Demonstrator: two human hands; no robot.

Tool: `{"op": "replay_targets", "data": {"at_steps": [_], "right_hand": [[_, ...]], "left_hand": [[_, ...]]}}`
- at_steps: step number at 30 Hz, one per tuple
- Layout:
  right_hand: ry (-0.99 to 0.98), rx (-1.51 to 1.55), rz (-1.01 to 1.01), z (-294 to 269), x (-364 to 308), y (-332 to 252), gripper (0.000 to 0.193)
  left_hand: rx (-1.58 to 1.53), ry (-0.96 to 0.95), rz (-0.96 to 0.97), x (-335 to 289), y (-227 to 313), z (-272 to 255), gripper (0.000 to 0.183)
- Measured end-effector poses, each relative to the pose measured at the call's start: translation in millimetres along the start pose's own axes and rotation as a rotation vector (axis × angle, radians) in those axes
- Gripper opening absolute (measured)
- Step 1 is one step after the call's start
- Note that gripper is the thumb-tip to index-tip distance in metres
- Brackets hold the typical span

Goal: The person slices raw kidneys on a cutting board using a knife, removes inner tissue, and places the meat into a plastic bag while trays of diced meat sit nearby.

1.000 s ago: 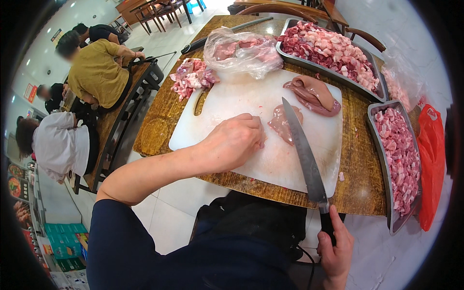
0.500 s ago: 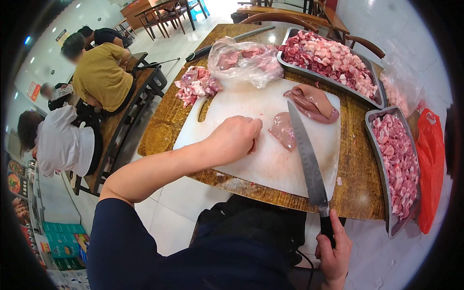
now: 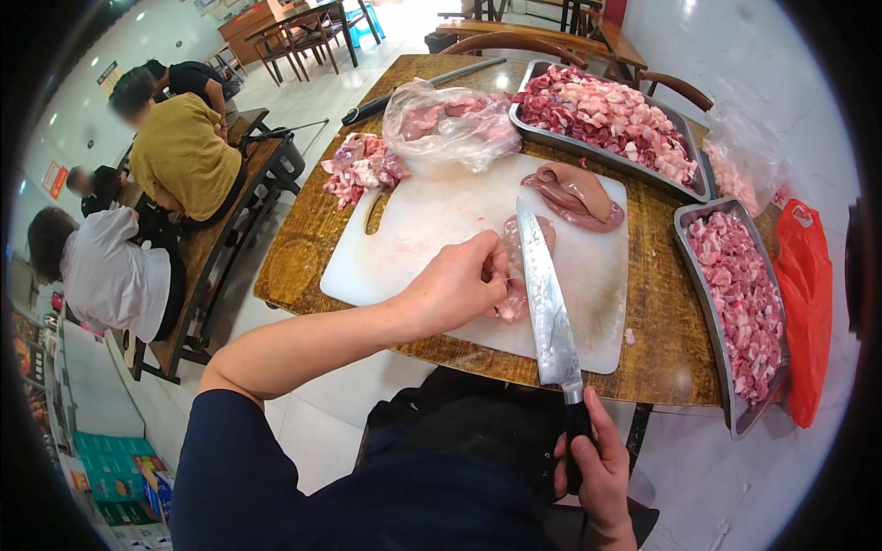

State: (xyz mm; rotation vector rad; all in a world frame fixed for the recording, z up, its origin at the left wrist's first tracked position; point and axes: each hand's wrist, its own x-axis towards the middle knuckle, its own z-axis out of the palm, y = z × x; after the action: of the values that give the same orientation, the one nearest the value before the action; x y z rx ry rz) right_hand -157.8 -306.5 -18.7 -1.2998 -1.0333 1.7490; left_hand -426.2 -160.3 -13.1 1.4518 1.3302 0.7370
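The left hand (image 3: 457,289) is pinching a slick, pale pink strip of raw meat (image 3: 516,275) against the smooth white cutting board (image 3: 432,230) on the grainy wooden desk (image 3: 303,266). The right hand (image 3: 597,464) is gripping the black handle of a long steel knife (image 3: 544,294), its blade lying against the meat.

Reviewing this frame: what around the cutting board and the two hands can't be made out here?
- Head view: the left hand covers the near end of the meat piece it pins to the white cutting board.
- The knife blade hides the cut line in that piece.
- The right hand wraps the knife handle, hiding it.
- The clear plastic bag blurs its contents.
- The right metal tray bends into the fisheye rim.
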Motion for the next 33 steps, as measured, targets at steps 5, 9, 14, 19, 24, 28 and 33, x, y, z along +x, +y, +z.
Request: {"op": "replay_targets", "data": {"at_steps": [5,9,14,19,24,28,33], "right_hand": [[-0.04,-0.063,0.079,-0.1,-1.9,8.3,0.059],[0.015,-0.215,0.054,1.4,2.6,8.8,0.058],[0.008,-0.189,0.026,-0.3,-0.2,5.1,0.058],[-0.05,-0.246,0.149,-4.3,10.5,-8.0,0.057],[-0.049,-0.329,0.109,-2.2,12.7,-14.9,0.055],[-0.037,-0.388,0.078,-2.6,12.5,-13.7,0.055],[-0.021,-0.378,0.113,-0.2,13.4,-14.8,0.055]], "left_hand": [[-0.027,-0.003,-0.007,-5.5,3.9,4.3,0.012],[0.07,0.0,0.014,-9.3,5.1,-0.2,0.012],[0.012,0.052,0.071,-13.6,-12.1,-3.7,0.011],[-0.017,-0.008,0.051,-14.6,-7.4,-2.9,0.011],[-0.193,-0.092,0.079,-18.3,-33.0,-19.3,0.012],[-0.292,0.023,0.0,-38.8,-33.7,-42.5,0.015],[-0.402,0.233,-0.061,-57.5,-41.0,-79.4,0.019]]}}
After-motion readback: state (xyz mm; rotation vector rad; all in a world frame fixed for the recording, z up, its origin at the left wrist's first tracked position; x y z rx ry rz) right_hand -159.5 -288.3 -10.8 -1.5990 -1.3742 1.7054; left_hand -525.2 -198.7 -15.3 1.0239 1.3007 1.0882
